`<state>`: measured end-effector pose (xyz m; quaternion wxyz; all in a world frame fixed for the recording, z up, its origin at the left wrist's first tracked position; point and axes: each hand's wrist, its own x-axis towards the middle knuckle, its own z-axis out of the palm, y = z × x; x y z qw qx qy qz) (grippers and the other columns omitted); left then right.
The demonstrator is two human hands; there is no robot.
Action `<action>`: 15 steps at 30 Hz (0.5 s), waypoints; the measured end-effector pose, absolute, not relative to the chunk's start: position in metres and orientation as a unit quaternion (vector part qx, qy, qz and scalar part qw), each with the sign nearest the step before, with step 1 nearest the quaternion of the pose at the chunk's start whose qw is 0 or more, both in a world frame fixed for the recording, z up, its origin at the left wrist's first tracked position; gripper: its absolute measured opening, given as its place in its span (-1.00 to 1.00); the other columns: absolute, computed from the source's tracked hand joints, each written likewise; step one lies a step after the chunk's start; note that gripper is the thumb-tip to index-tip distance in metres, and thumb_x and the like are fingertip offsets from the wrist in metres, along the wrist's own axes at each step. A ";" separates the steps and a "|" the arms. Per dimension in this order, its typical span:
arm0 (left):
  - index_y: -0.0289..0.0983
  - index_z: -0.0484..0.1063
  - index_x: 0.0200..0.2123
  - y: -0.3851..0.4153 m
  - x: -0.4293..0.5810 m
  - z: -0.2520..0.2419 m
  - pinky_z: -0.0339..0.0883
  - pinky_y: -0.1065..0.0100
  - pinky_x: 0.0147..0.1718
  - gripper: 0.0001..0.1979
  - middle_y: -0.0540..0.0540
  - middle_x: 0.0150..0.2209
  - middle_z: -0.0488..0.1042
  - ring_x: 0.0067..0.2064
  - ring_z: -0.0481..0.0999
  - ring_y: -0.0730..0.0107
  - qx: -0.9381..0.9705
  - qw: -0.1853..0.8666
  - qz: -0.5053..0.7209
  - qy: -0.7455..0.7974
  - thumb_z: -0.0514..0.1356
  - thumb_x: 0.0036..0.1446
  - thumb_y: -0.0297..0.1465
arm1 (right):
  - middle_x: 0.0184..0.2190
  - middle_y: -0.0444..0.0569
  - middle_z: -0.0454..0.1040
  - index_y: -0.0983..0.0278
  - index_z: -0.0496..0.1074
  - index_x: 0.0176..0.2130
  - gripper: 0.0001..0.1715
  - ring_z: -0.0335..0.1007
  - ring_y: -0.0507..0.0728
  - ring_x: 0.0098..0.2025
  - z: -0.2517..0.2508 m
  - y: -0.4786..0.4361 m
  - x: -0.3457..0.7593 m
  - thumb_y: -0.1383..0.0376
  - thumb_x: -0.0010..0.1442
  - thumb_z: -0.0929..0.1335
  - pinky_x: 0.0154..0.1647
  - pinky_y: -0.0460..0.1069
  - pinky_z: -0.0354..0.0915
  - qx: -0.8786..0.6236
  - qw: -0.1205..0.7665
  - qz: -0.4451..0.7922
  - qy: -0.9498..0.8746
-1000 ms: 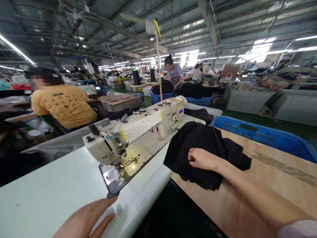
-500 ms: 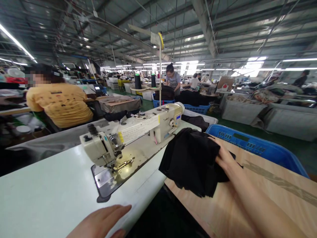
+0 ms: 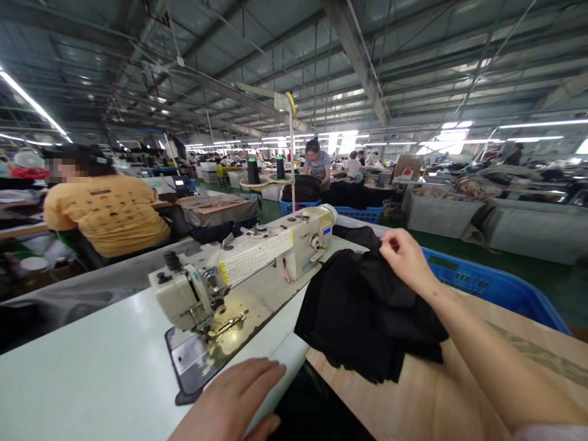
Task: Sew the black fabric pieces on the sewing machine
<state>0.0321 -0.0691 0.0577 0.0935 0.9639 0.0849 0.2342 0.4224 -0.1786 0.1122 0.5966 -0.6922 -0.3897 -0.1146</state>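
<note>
My right hand [image 3: 407, 257] pinches the upper edge of a black fabric piece [image 3: 390, 275] and holds it raised off a stack of black fabric pieces [image 3: 344, 318]. That stack lies across the right end of the pale sewing table and the wooden board. My left hand [image 3: 239, 392] hovers at the table's front edge, fingers stretched out and holding nothing. Just beyond it stands a sewing machine [image 3: 248, 257], its needle area [image 3: 220, 324] lit and with no cloth under the presser foot.
A blue plastic basket [image 3: 500, 288] stands behind the wooden board [image 3: 459, 380] on the right. Two black thread cones [image 3: 252, 170] rise behind the machine. A person in a yellow shirt [image 3: 110, 211] sits at left; another in stripes [image 3: 316, 162] works farther back.
My right hand has moved up and away, lifting the edge of a black fabric piece from the stack. My left hand has shifted right and slightly forward, still empty.
</note>
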 end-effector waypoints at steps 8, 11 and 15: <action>-0.05 -0.22 0.45 -0.093 0.075 0.062 0.42 0.01 0.14 -0.11 -0.22 0.40 0.14 0.32 0.31 -0.02 0.914 0.160 0.335 0.164 0.24 0.20 -0.25 | -0.46 -0.14 0.41 0.20 0.38 -0.36 -0.88 0.30 0.08 -0.40 0.116 -0.159 0.299 0.22 0.10 0.29 -0.39 -0.04 0.24 -0.571 0.615 0.237 -0.490; -0.04 0.12 0.35 -0.093 0.086 0.071 0.48 0.14 0.07 -0.41 -0.19 0.28 0.33 0.26 0.39 0.09 0.865 0.227 0.415 0.169 0.12 0.28 -0.35 | -0.53 -0.20 0.35 0.22 0.36 -0.36 -0.82 0.22 0.01 -0.51 0.111 -0.149 0.258 0.17 0.10 0.38 -0.50 -0.10 0.14 -0.503 0.622 0.408 -0.441; -0.15 0.50 -0.04 -0.078 0.079 0.093 0.47 0.28 -0.09 -0.73 -0.13 -0.05 0.53 -0.01 0.53 0.22 0.799 0.269 0.490 0.222 0.12 0.22 -0.45 | -0.36 -0.11 0.49 0.23 0.37 -0.24 -0.62 0.43 0.06 -0.38 0.101 -0.142 0.228 0.02 0.14 0.44 -0.31 -0.04 0.36 -0.400 0.640 0.515 -0.406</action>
